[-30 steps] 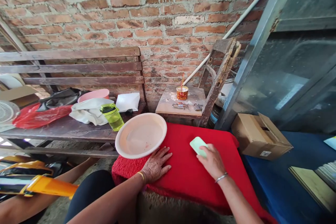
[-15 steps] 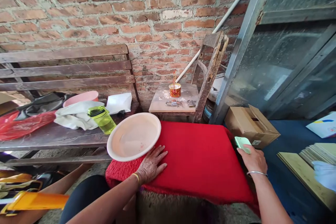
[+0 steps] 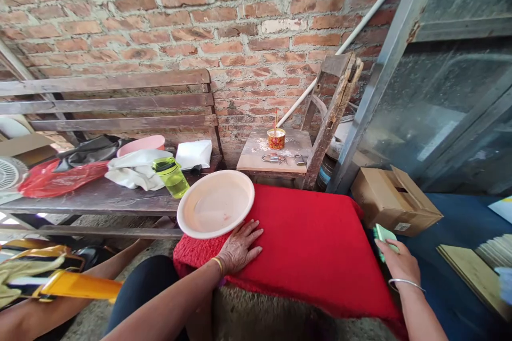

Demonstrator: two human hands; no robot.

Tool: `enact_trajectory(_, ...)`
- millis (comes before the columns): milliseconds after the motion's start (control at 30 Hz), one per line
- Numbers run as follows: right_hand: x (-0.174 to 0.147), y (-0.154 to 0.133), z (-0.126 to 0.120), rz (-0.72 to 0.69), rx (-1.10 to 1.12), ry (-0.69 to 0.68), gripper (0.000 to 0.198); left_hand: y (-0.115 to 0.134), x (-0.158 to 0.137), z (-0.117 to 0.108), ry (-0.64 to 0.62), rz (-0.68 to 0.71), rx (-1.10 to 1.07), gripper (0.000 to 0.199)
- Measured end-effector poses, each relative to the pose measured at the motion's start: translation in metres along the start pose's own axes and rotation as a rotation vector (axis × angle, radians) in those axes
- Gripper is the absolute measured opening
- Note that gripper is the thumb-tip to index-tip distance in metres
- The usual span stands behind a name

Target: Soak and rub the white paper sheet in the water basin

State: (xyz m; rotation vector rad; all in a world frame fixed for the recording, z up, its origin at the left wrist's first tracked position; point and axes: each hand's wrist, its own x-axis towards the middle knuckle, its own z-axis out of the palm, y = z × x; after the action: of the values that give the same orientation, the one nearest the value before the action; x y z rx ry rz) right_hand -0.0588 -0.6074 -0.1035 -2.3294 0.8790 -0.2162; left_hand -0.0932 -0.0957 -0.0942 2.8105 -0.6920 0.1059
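Observation:
My left hand [image 3: 240,246] lies flat with fingers spread on a red fuzzy cloth [image 3: 304,245] draped over a low surface. Just beyond its fingers stands a wide pale plastic basin [image 3: 216,229], tilted slightly, with a little liquid in the bottom. At the right edge of the cloth, my right hand [image 3: 402,264] is closed around a light green scrub brush [image 3: 386,234]. Darker green bristles show along the brush's side, facing the hanging edge of the cloth.
A wooden bench [image 3: 132,212] at left bears a green water bottle [image 3: 172,177], white cloth [image 3: 138,169] and red plastic bag [image 3: 64,178]. Behind stands a chair [image 3: 250,155] with padlocks and a tin of sticks. A cardboard box [image 3: 396,200] sits right. A yellow-orange object [image 3: 80,285] lies lower left.
The view has shifted left, so things sit farther right. My right hand has tipped the brush, bringing its bristles into sight. My left hand stays flat on the cloth.

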Motion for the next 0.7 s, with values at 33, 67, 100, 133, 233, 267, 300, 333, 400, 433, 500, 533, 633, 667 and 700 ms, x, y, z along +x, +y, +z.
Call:
enact_trajectory(33,-0.004,-0.011,0.002,-0.041,-0.013,0.024,0.056,0.0,0.0,0.0,-0.002,0.001,-0.002,0.052)
enact_trajectory(67,-0.012,-0.025,0.006,-0.12,-0.022,0.048,0.059,-0.001,0.0,0.001,-0.004,0.002,-0.004,0.053)
enact_trajectory(100,-0.023,-0.041,0.012,-0.23,-0.022,0.056,0.058,-0.002,0.0,0.001,-0.004,0.002,-0.005,0.053)
enact_trajectory(133,-0.038,-0.058,0.02,-0.352,-0.017,0.043,0.055,-0.002,-0.001,0.002,0.001,0.0,-0.005,0.053)
enact_trajectory(233,-0.093,-0.111,0.05,-0.661,-0.043,-0.09,0.038,-0.005,-0.001,0.004,0.023,-0.003,0.004,0.052)
enact_trajectory(267,-0.111,-0.126,0.059,-0.738,-0.081,-0.134,0.033,-0.006,-0.002,0.005,0.026,-0.001,0.008,0.052)
enact_trajectory(300,-0.127,-0.139,0.067,-0.799,-0.128,-0.172,0.029,-0.007,-0.002,0.005,0.025,0.003,0.012,0.051)
enact_trajectory(333,-0.14,-0.148,0.074,-0.844,-0.176,-0.201,0.026,-0.007,-0.002,0.006,0.022,0.008,0.013,0.051)
enact_trajectory(400,-0.152,-0.158,0.08,-0.882,-0.253,-0.245,0.024,-0.007,-0.001,0.005,0.015,0.014,0.015,0.051)
enact_trajectory(433,-0.15,-0.158,0.08,-0.875,-0.277,-0.257,0.025,-0.008,-0.001,0.005,0.013,0.016,0.015,0.051)
enact_trajectory(500,-0.135,-0.148,0.073,-0.848,-0.303,-0.252,0.027,-0.007,0.0,0.005,0.014,0.018,0.012,0.05)
enact_trajectory(533,-0.123,-0.139,0.066,-0.829,-0.314,-0.231,0.027,-0.007,0.0,0.004,0.017,0.019,0.009,0.05)
enact_trajectory(633,-0.077,-0.099,0.038,-0.73,-0.353,-0.132,0.031,-0.005,0.0,0.003,0.029,0.018,-0.002,0.049)
enact_trajectory(667,-0.063,-0.084,0.027,-0.665,-0.363,-0.095,0.033,-0.004,0.0,0.002,0.028,0.014,-0.005,0.05)
enact_trajectory(700,-0.049,-0.068,0.016,-0.578,-0.364,-0.058,0.035,-0.003,0.0,0.001,0.022,0.009,-0.007,0.05)
